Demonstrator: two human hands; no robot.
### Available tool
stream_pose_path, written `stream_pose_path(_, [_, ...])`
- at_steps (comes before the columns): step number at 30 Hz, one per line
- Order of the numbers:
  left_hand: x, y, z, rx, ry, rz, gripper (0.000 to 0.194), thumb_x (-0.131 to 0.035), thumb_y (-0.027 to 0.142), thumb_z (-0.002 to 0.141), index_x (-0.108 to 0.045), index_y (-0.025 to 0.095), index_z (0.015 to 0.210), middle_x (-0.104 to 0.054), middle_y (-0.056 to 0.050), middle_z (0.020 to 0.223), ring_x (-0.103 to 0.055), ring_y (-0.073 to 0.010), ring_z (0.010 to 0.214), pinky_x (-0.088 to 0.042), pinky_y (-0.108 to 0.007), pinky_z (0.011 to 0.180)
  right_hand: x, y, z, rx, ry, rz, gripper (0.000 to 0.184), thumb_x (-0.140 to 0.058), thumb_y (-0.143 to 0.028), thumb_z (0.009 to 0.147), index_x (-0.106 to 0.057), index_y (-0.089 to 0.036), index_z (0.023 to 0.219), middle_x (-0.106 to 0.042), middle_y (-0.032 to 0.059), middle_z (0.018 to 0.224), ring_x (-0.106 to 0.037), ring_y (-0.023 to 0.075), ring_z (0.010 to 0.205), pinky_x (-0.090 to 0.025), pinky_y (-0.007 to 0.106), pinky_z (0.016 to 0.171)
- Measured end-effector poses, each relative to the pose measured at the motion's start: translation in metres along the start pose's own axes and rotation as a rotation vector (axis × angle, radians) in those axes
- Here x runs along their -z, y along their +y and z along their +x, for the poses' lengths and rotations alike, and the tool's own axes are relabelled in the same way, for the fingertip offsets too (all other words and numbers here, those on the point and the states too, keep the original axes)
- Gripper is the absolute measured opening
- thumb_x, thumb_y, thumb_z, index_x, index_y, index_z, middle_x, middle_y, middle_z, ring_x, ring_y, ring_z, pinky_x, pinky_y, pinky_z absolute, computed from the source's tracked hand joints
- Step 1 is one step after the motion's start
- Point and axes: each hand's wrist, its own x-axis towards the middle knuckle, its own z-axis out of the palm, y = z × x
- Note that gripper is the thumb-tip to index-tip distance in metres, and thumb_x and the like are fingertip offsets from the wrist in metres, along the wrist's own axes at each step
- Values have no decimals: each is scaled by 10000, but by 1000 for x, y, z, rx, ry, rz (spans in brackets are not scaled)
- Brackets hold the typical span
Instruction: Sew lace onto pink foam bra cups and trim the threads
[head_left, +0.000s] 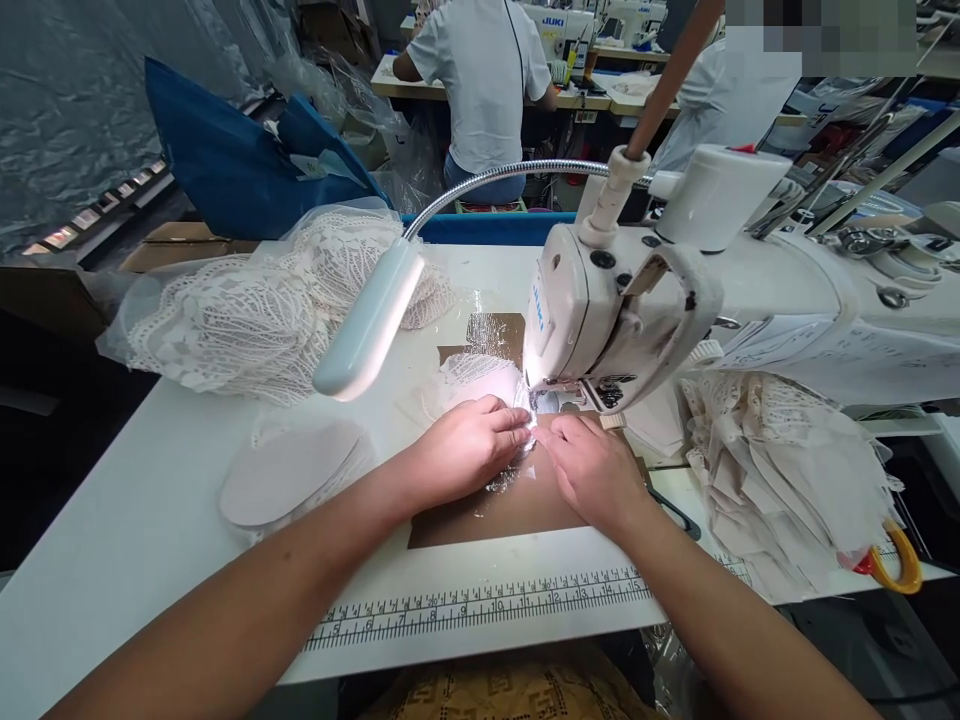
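Note:
A white lace piece (pixel 480 375) lies under the head of a white JUKI sewing machine (pixel 566 300), its edge running beneath the lit needle area. My left hand (pixel 476 450) presses on that edge just left of the needle, fingers held together. Close by on the right, my right hand (pixel 592 465) has its fingers curled, with thumb and index fingertip pinching the near end of the same edge. The fingertips of both hands almost meet. Beneath them is a brown sheet (pixel 487 520) taped to the table. Part of the lace is hidden by my left hand.
A lamp (pixel 371 320) on a bendable neck hangs left of the needle. Lace bundles (pixel 232 320) and a stack of oval pads (pixel 292 475) lie left. More fabric pieces (pixel 780 480) and yellow-handled scissors (pixel 900 560) are right. A printed ruler (pixel 480 605) runs along the front; co-workers (pixel 484 80) sit beyond.

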Motion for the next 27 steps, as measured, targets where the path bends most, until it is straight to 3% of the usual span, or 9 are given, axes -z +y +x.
stream_pose_path(6, [-4,-3,2,53,-5,28,295,-435,246,968,-654,159,1147,-632,-117,1195,-561,-222,927,-476,-371,812,-4,0,7,-61,9,-43,432,-479,-64,810,-651,-194,1185,-658,82,863,-537,217,771,-332,321,629])
stream_pose_path(14, [10,-3,-2,30,-100,8,296,-462,297,953,-656,178,1142,-605,-118,1197,-545,-241,977,-455,-381,836,-4,0,5,-167,32,17,391,-444,-114,869,-640,-196,1197,-684,71,898,-578,193,735,-355,313,616])
stream_pose_path(19, [11,-3,-2,2,-79,-22,275,-462,271,954,-680,161,1079,-631,-118,1149,-565,-229,975,-459,-372,856,1,-1,6,-76,72,65,376,-441,-98,860,-665,-194,1147,-689,65,947,-579,196,815,-366,302,666])
stream_pose_path(27, [2,-2,-2,15,-35,19,277,-430,233,970,-671,155,1081,-658,-114,1147,-577,-199,924,-483,-345,803,-4,2,0,2,61,30,391,-452,-88,840,-681,-191,1139,-661,58,864,-522,175,722,-333,305,648])
